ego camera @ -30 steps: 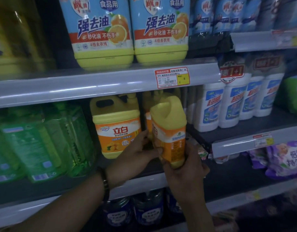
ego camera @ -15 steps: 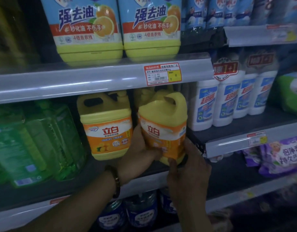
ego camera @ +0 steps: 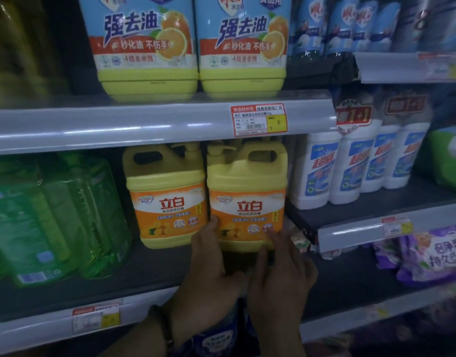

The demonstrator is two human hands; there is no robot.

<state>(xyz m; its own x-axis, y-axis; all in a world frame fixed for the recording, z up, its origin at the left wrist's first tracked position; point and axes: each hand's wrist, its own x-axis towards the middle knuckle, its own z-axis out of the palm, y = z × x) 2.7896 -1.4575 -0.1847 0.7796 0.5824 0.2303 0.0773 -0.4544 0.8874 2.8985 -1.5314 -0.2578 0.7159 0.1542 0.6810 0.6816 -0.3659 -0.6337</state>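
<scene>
**While both hands touch its base, a yellow jug stands on the middle shelf**

As seen from the head camera, the left hand (ego camera: 211, 274) is raised from the lower centre of the frame with its back turned to the lens. One finger is laid nearly straight against the lower left corner of the orange label of the yellow jug (ego camera: 247, 191). The right hand (ego camera: 281, 279) is held just beside it, the two hands meeting below the jug. Its fingers (ego camera: 272, 237) are spread and almost straight against the jug's lower right corner. Nothing is clasped by either hand; the jug is only touched at its base. A dark bracelet (ego camera: 165, 328) is worn on the left wrist.

The jug is set upright at the centre of the frame on the middle shelf (ego camera: 144, 269), handle to the right, label facing forward. A second yellow jug (ego camera: 167, 197) of the same kind is placed just beside it on the left, so close that a gap can barely be made out. Green bottles (ego camera: 54, 215) are stacked at the left of the frame and white bottles (ego camera: 350, 166) at the right.

Directly above, the upper shelf edge (ego camera: 118, 124) is hung low over the jug's handle and is fitted with a red and yellow price tag (ego camera: 259, 119). Two large blue-labelled jugs (ego camera: 147, 42) are stood on it. Purple pouches (ego camera: 432, 253) are seen at the lower right. Dark blue bottles (ego camera: 216, 338) at the bottom are partly covered by the wrists.
</scene>
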